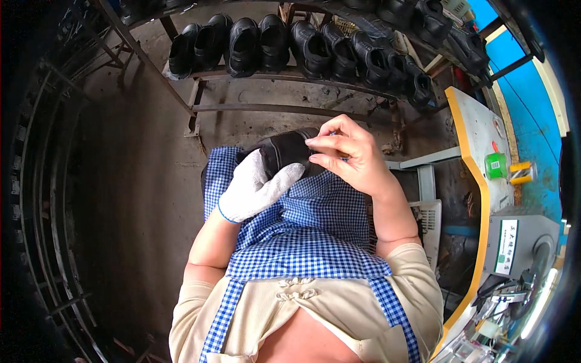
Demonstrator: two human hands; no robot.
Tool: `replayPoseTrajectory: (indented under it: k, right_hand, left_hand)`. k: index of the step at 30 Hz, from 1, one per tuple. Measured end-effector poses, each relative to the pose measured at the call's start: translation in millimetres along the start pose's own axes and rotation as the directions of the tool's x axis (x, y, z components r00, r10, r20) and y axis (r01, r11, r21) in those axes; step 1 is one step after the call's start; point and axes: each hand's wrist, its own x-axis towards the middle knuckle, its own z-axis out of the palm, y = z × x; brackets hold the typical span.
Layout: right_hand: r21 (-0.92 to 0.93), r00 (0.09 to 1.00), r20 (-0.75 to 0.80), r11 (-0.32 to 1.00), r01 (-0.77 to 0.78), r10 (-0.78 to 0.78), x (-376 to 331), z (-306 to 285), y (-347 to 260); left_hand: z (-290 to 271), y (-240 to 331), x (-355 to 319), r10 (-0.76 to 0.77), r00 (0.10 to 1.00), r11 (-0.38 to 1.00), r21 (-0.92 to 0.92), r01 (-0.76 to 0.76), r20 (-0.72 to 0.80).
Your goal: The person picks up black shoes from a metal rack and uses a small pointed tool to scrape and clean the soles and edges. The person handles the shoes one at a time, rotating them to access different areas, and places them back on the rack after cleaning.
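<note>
A black shoe [283, 151] is held over my lap, above the blue checked apron [327, 209]. My left hand [257, 190], in a white knit glove with a blue cuff edge, grips it from the near left side, thumb across its surface. At the shoe's right side is my bare right hand [354, 154]. Its thumb and fingers are drawn together in a pinch against the shoe's edge. Whatever lies between those fingertips is too small or hidden to make out. Part of the shoe is covered by both hands.
Ahead, a metal rack [260, 109] carries a row of black shoes [242, 48], with more above. On my right is a white worktable with a yellow edge [466, 145], bearing a green spool [496, 165], a yellow-and-black container [521, 172] and a grey machine [523, 242]. Metal racking [51, 199] stands left.
</note>
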Motion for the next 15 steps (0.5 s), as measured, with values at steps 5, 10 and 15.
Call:
replayPoseTrajectory:
  k: [5, 10, 15]
  right_hand:
    - [-0.309, 0.992, 0.062, 0.943, 0.123, -0.109, 11, 0, -19]
    - [-0.218, 0.990, -0.030, 0.968, 0.125, -0.135, 9, 15, -11]
    - [0.726, 0.954, -0.104, 0.677, -0.119, 0.280, -11, 18, 24]
  left_hand:
    - [2, 7, 1, 0.078, 0.996, 0.991, 0.109, -0.073, -0.047]
    - [-1, -2, -7, 0.134, 0.990, 0.973, 0.196, -0.122, -0.053]
    - [2, -7, -13, -0.032, 0.995, 0.996, -0.081, 0.024, -0.098]
